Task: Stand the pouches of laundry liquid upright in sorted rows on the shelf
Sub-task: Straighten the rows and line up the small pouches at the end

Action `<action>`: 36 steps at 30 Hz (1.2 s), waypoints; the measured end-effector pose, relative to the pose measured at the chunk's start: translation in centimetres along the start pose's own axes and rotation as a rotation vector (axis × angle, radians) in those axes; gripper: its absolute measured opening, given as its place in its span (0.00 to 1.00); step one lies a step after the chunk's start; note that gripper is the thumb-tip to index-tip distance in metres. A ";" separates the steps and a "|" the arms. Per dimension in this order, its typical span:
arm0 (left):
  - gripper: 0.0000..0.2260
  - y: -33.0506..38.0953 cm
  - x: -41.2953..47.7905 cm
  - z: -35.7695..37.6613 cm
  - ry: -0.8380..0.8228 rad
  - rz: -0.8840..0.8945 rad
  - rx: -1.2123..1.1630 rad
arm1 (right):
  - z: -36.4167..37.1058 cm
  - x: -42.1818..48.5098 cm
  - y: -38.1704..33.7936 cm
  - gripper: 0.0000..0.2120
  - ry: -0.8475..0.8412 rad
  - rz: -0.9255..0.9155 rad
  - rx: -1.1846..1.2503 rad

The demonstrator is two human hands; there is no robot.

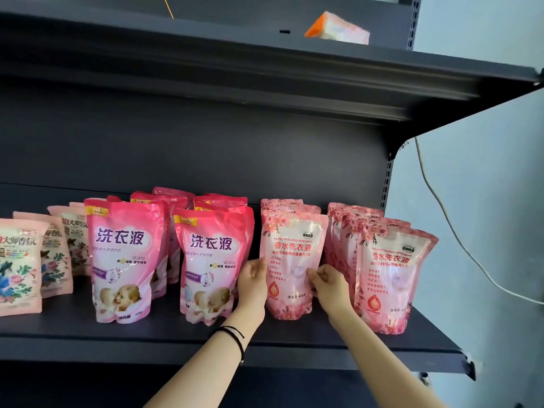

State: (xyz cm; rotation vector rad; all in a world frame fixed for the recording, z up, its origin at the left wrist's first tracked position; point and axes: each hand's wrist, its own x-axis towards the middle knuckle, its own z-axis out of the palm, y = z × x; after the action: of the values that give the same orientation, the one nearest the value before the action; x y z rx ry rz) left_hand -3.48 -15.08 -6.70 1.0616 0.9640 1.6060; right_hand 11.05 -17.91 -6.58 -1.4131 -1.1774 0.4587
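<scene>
1. Left hand (pixel 254 278): closed on the left edge of the rose pouch (pixel 290 260), thumb on its front. A black band (pixel 235 337) sits on the wrist.
2. Right hand (pixel 326 284): curled fingers pinch the right edge of the same pouch.
3. Rose pouch: upright on the shelf (pixel 176 331), front of its row, held at both sides. Pink film with rose print, marked 400 g. The print hides its contents.
4. Behind the rose pouch: back pouches (pixel 282 206) of the same print, standing in line, only their tops in view.
5. Right of the rose pouch: right row (pixel 394 278), same print, several deep, the front one leaning a little to the right.
6. Left of the rose pouch: baby pouches (pixel 212 266), deeper pink with a baby picture, in two upright rows. The nearer row touches the left hand.
7. Far left of the rose pouch: floral pouches (pixel 17 260), pale pink with flower print, upright in rows and partly cut off by the frame edge.
8. Above the rose pouch: upper shelf (pixel 265 72), bearing an orange and white pack (pixel 338 29).
9. Far right of the rose pouch: white cable (pixel 441 216) hanging down the wall.
</scene>
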 end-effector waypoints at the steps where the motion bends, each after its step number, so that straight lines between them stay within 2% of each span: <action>1: 0.06 0.0 0.0 -0.1 -0.012 0.006 0.004 | -0.2 0.1 0.1 0.14 -0.015 0.002 0.006; 4: 0.12 0.1 -0.6 -0.7 -0.083 0.086 0.165 | -1.0 0.0 0.3 0.09 -0.063 -0.023 -0.069; 6: 0.17 -0.1 -1.3 -1.6 -0.152 0.176 0.472 | -1.9 -0.2 0.3 0.07 -0.137 -0.071 -0.242; 10: 0.17 -0.4 -2.9 -3.5 -0.337 0.290 1.047 | -4.0 -1.0 -0.4 0.14 -0.288 -0.135 -0.549; 12: 0.18 0.3 -3.4 -3.9 -0.302 0.471 1.320 | -4.9 -1.4 -0.9 0.16 -0.320 -0.180 -0.625; 14: 0.17 1.2 -3.5 -3.7 -0.295 0.627 1.424 | -5.5 -1.9 -1.3 0.18 -0.339 -0.216 -0.667; 16: 0.16 1.8 -3.7 -3.0 -0.378 0.678 1.463 | -6.1 -2.6 -1.7 0.19 -0.340 -0.239 -0.689; 19: 0.17 2.0 -4.8 -1.4 -0.490 0.651 1.443 | -7.3 -3.1 -1.6 0.19 -0.353 -0.225 -0.718; 22: 0.17 1.5 -6.2 0.8 -0.578 0.578 1.284 | -9.2 -3.1 -0.7 0.18 -0.302 -0.174 -0.679; 24: 0.16 0.9 -6.7 2.8 -0.615 0.438 1.074 | -10.8 -3.2 -0.1 0.20 -0.147 -0.165 -0.628; 26: 0.17 0.0 -6.9 4.9 -0.622 0.287 0.846 | -12.7 -3.2 0.2 0.22 0.086 -0.194 -0.540; 28: 0.20 -0.9 -7.1 6.9 -0.607 0.177 0.658 | -14.6 -3.0 0.3 0.21 0.299 -0.176 -0.388; 30: 0.23 -1.7 -7.1 8.3 -0.568 0.091 0.481 | -15.9 -2.1 0.5 0.19 0.428 -0.124 -0.236; 32: 0.25 -2.2 -6.9 9.1 -0.536 0.039 0.344 | -16.6 -0.7 1.2 0.17 0.447 -0.076 -0.135; 36: 0.22 -2.8 -6.6 10.3 -0.498 -0.047 0.149 | -16.9 1.2 2.4 0.18 0.288 -0.014 0.039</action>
State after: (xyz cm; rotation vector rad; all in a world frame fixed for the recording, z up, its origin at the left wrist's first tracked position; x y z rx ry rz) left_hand 8.14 -19.69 -7.38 1.4427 0.7669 1.1593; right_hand 26.46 -25.05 -4.23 -1.3844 -0.9399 0.2564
